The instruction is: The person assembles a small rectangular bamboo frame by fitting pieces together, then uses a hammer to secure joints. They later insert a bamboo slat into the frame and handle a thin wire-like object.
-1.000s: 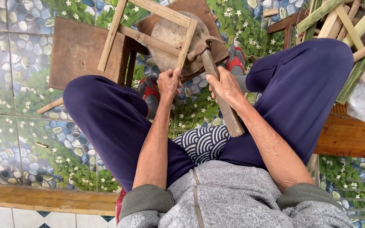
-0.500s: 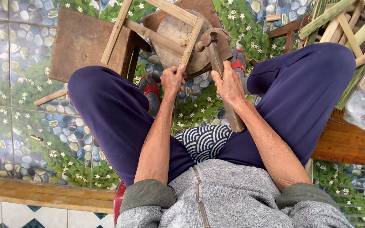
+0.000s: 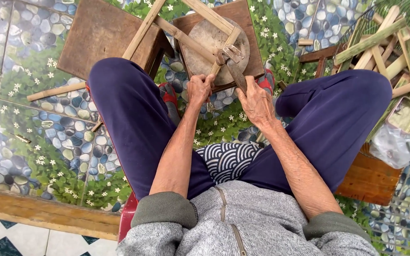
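The bamboo frame (image 3: 186,35) rests on the round wooden block (image 3: 217,45), its near end gripped in the left hand (image 3: 199,90), whose fingers are curled tight around it just below the block. The right hand (image 3: 257,102) has its fingers wrapped around the cleaver (image 3: 233,68), blade over the block. I'd worry the blade glances off the bamboo toward that close left hand, or the frame twists free.

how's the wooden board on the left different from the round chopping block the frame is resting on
The wooden board is flat, rectangular and dark brown; the round chopping block is a pale, worn disc. The board lies bare under one stick of the bamboo frame, while the block carries the frame's corner, where the left hand grips and the right hand holds a knife. Both are wood, lying ahead of the knees.
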